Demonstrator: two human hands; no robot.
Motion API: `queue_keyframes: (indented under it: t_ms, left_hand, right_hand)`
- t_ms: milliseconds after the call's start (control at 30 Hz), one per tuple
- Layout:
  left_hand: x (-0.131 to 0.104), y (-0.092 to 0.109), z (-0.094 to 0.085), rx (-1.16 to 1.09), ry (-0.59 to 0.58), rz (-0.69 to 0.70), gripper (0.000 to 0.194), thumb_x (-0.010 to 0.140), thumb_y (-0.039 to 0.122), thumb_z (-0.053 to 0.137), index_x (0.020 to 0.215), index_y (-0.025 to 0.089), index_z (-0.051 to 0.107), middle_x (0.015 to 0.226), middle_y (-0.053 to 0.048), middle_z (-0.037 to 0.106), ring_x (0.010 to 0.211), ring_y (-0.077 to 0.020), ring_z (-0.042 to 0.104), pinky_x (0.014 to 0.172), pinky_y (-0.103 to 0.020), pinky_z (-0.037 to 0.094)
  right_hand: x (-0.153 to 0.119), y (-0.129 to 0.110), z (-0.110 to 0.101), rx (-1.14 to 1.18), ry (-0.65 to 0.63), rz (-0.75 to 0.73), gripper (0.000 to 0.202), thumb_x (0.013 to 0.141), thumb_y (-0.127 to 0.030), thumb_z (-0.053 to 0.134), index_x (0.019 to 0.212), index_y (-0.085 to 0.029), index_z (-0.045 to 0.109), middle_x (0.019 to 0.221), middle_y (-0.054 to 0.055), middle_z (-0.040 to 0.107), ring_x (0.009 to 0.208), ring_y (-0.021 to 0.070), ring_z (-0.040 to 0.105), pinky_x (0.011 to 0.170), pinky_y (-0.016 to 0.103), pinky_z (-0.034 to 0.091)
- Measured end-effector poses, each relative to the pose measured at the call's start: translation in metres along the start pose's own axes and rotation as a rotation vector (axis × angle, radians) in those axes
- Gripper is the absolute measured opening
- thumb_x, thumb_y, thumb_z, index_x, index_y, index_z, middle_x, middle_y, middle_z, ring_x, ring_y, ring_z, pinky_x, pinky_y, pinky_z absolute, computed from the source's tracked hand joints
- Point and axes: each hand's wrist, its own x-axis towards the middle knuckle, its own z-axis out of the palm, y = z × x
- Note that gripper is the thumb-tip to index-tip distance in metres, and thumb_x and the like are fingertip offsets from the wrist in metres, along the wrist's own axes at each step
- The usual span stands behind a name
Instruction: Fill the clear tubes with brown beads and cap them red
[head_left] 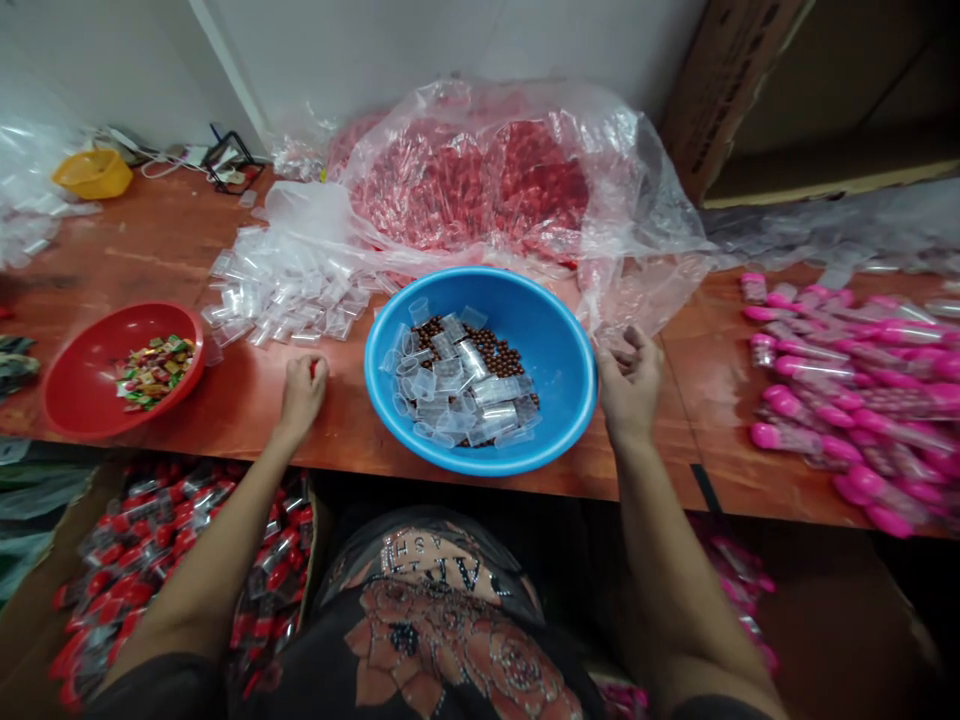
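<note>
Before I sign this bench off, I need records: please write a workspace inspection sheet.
Surface: red-brown tabletop, dark strip at front edge.
Job's things: blue basin holding clear tubes and brown balls.
Clutter: red bowl of wrapped pieces, pink-ended tubes, bagged red pieces.
Left hand: closed on a small red item.
Right hand: half-curled beside the basin; contact unclear.
Cables: white cable, back left.
Surroundings: pale wall behind, cardboard box right, boxed red-capped tubes below.

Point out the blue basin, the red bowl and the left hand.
Blue basin (561,352): head view, bare inner wall, right side.
Red bowl (81,385): head view, bare inner wall, left side.
Left hand (302,396): head view, middle of the hand.
</note>
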Motion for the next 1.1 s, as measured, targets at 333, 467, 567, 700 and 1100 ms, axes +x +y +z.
queue_keyframes:
  t_ms: [333,467,567,700,1100]
  left_hand:
    - [0.031,0.082,0.008,-0.002,-0.003,0.325,0.016,0.087,0.037,0.061,0.097,0.026,0.067,0.096,-0.002,0.063,0.112,-0.0261,0.051,0.093,-0.037,0.036]
    - [0.019,0.161,0.07,-0.096,-0.587,0.511,0.009,0.081,0.029,0.068,0.077,0.022,0.066,0.087,-0.004,0.067,0.087,-0.0207,0.058,0.086,-0.034,0.042]
    - [0.006,0.188,0.133,-0.09,-0.831,0.432,0.021,0.061,0.019,0.08,0.06,0.021,0.059,0.067,-0.003,0.062,0.082,-0.023,0.06,0.084,-0.032,0.044]
    - [0.001,0.192,0.179,-0.062,-0.969,0.342,0.031,0.049,0.002,0.076,0.05,0.021,0.051,0.058,-0.003,0.058,0.086,-0.0286,0.064,0.084,-0.033,0.044]
    - [0.034,0.162,0.111,0.343,-0.89,0.696,0.031,0.078,0.012,0.061,0.108,0.012,0.07,0.106,-0.014,0.069,0.096,-0.0252,0.063,0.083,-0.035,0.045]
  right_hand:
    - [0.018,-0.016,0.002,0.052,-0.047,-0.085,0.027,0.087,-0.045,0.063,0.095,-0.021,0.07,0.091,0.005,0.07,0.083,0.0181,0.065,0.081,0.036,0.053]
    - [0.022,-0.049,0.006,-0.11,-0.488,-0.369,0.017,0.09,-0.035,0.061,0.09,-0.024,0.074,0.091,0.003,0.074,0.087,0.0199,0.067,0.085,0.037,0.052]
    - [0.023,-0.057,0.015,-0.342,-0.733,-0.484,0.017,0.089,-0.022,0.059,0.095,-0.022,0.075,0.096,0.006,0.076,0.09,0.0219,0.067,0.086,0.038,0.051]
    - [0.018,-0.059,0.02,-0.616,-0.954,-0.573,0.029,0.079,-0.008,0.064,0.103,-0.021,0.074,0.097,0.008,0.076,0.091,0.0241,0.066,0.08,0.034,0.048]
    - [0.031,-0.075,0.015,-0.743,-0.982,-0.744,0.021,0.087,-0.018,0.062,0.104,-0.02,0.074,0.091,0.008,0.075,0.092,0.027,0.061,0.077,0.035,0.046]
